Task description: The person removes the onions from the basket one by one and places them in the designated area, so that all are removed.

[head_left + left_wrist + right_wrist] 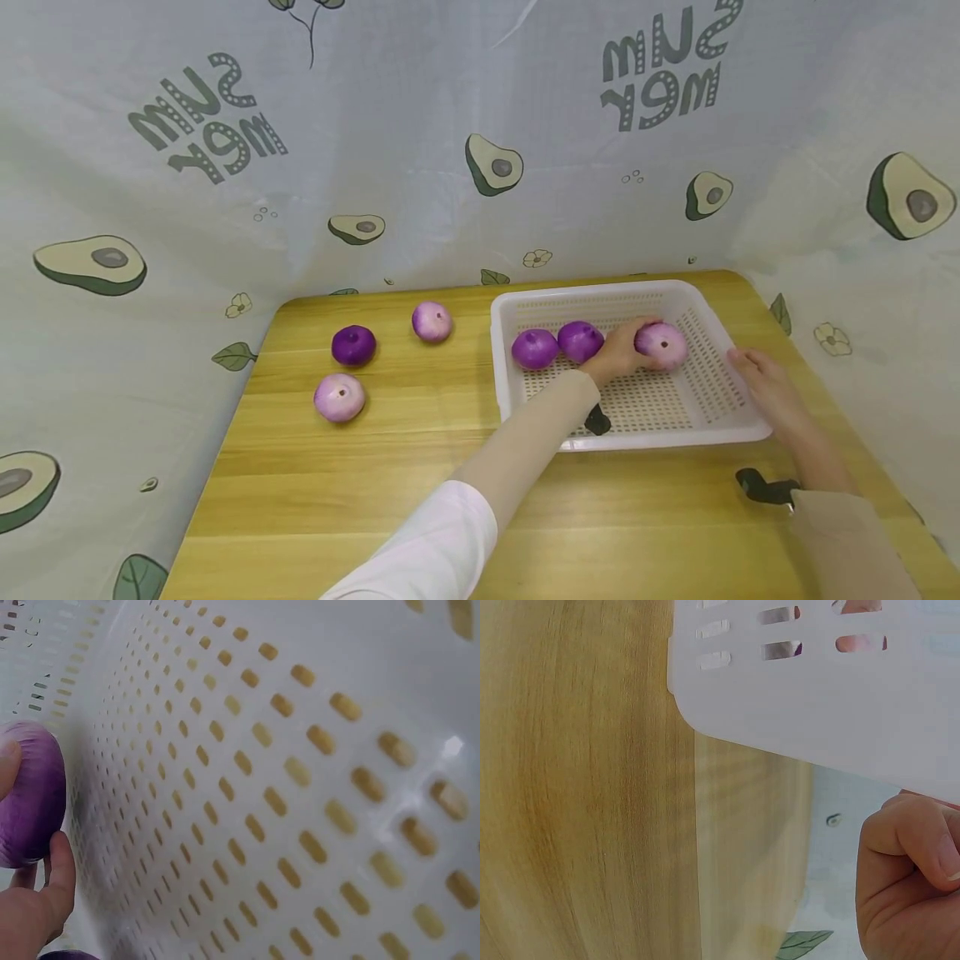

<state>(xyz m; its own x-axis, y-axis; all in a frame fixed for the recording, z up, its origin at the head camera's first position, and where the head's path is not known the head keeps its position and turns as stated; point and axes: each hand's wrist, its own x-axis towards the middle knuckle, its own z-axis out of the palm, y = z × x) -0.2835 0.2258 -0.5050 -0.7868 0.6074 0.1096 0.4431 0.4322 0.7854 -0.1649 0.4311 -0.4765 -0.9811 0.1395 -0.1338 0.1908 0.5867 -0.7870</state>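
My left hand (624, 350) reaches into a white perforated basket (720, 435) and grips a pale purple onion (664, 346) at its right end. In the left wrist view, thumb and fingers lie around that onion (34, 799). Just left of this hand, two darker purple onions, one (535, 349) beside the other (581, 342), rest in the basket. My right hand (772, 392) holds the basket's right rim; in the right wrist view its fingers (904, 862) are curled at the edge, partly cut off by the frame.
Left of the basket on the wooden table (360, 492) lie a dark purple onion (353, 346), a pale onion (340, 397) and another pale onion (432, 322). A printed curtain (420, 183) hangs behind and beside the table.
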